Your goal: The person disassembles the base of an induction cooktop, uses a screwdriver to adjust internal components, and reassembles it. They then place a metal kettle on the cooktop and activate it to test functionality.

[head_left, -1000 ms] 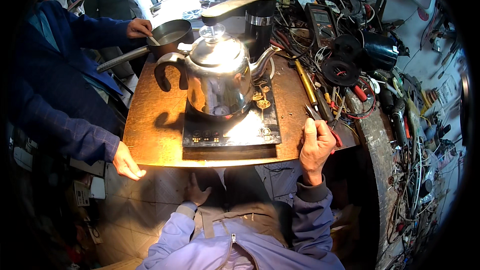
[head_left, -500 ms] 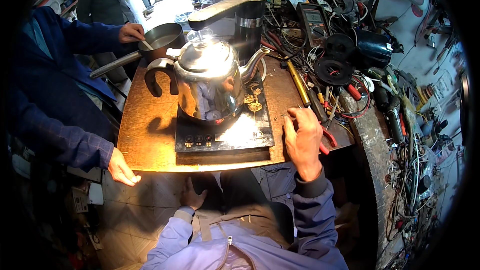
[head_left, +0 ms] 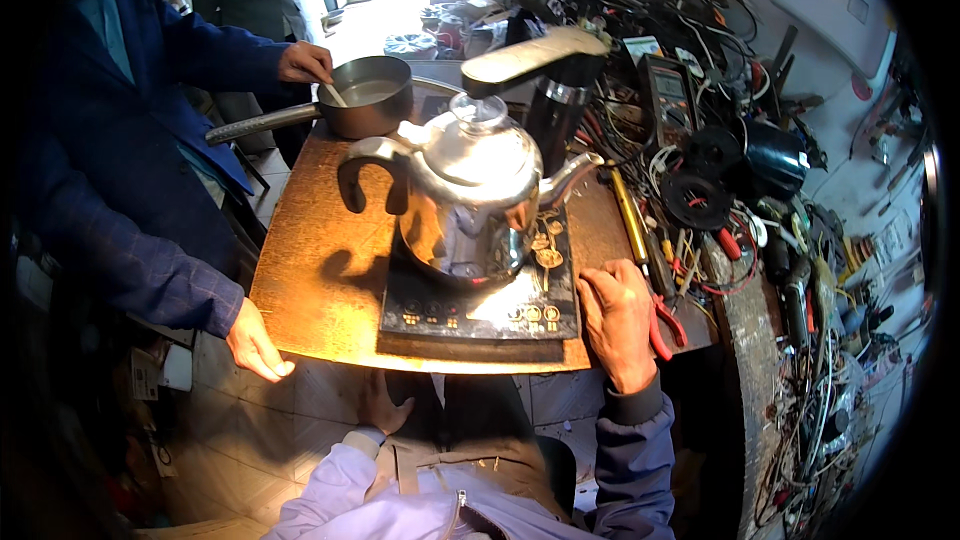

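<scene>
A shiny steel kettle [head_left: 465,225] with a dark curved handle and a clear lid knob stands on a black induction cooker [head_left: 480,318] at the front of the wooden table. Just right of the cooker, my right hand [head_left: 618,325] rests on the tabletop, its fingers curled in; whatever may be inside them is hidden. Red-handled pliers [head_left: 664,328] lie beside that hand. Below the table edge, my left hand [head_left: 383,403] lies on my thigh with the thumb spread and the fingers partly in shadow.
On the left a co-worker holds a pale stick [head_left: 334,94] in a dark saucepan [head_left: 368,105]; their other hand [head_left: 258,340] touches the table corner. Behind the kettle stands a black appliance [head_left: 556,115] with a long spout arm. Tangled cables, a multimeter [head_left: 670,90] and tools crowd the right.
My view has shifted, so the table sits lower and further right. My right hand has moved closer to the cooker, its fingers more curled. My left hand stays on my thigh.
</scene>
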